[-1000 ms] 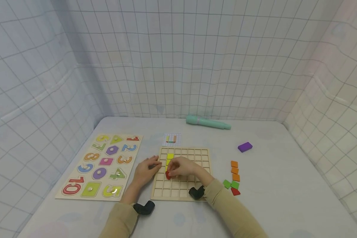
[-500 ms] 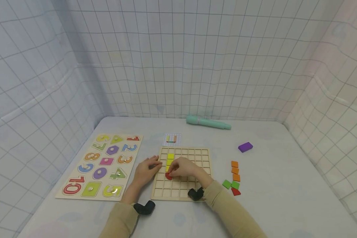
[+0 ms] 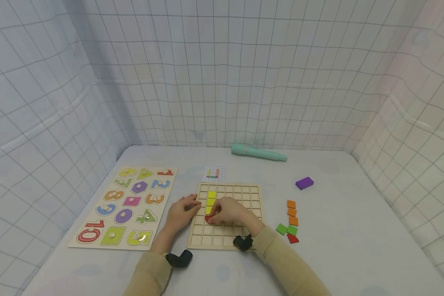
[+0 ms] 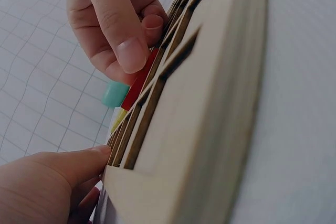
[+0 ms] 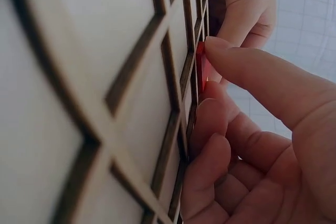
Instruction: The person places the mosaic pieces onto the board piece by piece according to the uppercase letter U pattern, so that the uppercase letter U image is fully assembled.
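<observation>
My right hand pinches a red curved-edge tile between thumb and fingertips, low on the left part of the gridded wooden board. In the right wrist view the thumb lies against the red tile; whether the tile sits fully in a cell I cannot tell. Directly above it, yellow square tiles form a column in the grid. My left hand rests at the board's left edge, its fingers extended; in the left wrist view its thumb touches the rim.
Orange tiles, green tiles and another red tile lie right of the board. Behind it are a pattern card and a teal marker-like tube. A number puzzle lies left, a purple block right.
The red tile has gone from tilted to lying flatter, just below the yellow column. My right hand has shifted slightly toward me, uncovering more of the lowest yellow tile. The left hand stays put.
</observation>
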`<action>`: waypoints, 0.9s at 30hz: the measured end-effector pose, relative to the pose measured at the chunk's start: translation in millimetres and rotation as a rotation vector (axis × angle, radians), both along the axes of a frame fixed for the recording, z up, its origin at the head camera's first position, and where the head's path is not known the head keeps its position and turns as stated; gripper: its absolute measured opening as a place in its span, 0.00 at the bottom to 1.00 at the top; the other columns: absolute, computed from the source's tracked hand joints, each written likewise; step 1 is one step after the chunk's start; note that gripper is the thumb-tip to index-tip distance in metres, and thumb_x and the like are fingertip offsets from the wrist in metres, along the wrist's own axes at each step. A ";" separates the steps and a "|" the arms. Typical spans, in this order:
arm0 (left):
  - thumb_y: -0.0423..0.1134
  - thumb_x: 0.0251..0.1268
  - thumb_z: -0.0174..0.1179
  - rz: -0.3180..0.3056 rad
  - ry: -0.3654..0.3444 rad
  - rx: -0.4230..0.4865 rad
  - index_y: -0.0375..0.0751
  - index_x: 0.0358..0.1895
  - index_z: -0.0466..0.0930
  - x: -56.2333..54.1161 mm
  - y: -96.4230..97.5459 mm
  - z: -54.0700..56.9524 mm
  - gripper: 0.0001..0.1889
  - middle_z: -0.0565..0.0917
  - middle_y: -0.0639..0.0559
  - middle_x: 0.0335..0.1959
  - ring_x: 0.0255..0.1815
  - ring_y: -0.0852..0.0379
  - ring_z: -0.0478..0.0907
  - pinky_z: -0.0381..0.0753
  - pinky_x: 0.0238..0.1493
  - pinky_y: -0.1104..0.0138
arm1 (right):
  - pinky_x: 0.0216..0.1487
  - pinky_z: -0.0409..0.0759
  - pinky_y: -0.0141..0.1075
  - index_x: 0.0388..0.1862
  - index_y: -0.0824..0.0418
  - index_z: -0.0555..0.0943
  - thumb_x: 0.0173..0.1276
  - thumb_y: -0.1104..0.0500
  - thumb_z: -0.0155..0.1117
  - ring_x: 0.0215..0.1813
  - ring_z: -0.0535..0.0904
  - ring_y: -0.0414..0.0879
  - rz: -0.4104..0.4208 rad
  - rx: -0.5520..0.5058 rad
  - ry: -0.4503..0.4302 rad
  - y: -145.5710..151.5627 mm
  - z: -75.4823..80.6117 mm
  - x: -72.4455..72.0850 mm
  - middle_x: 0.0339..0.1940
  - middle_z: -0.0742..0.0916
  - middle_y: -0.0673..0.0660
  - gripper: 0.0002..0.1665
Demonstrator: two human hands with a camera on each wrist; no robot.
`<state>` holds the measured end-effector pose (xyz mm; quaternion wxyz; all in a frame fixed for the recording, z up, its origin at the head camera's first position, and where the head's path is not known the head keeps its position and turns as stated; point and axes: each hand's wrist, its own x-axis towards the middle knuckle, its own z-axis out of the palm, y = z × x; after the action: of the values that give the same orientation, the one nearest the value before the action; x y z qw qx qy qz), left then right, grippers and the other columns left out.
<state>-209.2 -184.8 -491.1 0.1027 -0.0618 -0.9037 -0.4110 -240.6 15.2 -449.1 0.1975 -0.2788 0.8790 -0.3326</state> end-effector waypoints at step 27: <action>0.39 0.61 0.63 0.000 0.000 -0.009 0.38 0.43 0.85 0.4 1.1 -0.8 0.11 0.76 0.43 0.59 0.65 0.47 0.68 0.58 0.72 0.58 | 0.47 0.81 0.33 0.56 0.62 0.75 0.64 0.51 0.64 0.44 0.80 0.40 0.128 -0.138 0.023 86.7 32.1 1.3 0.40 0.81 0.47 0.25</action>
<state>-208.8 -183.8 -491.9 0.1025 -0.0623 -0.9055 -0.4070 -239.3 101.9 -417.0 0.1885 -0.3513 0.8366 -0.3758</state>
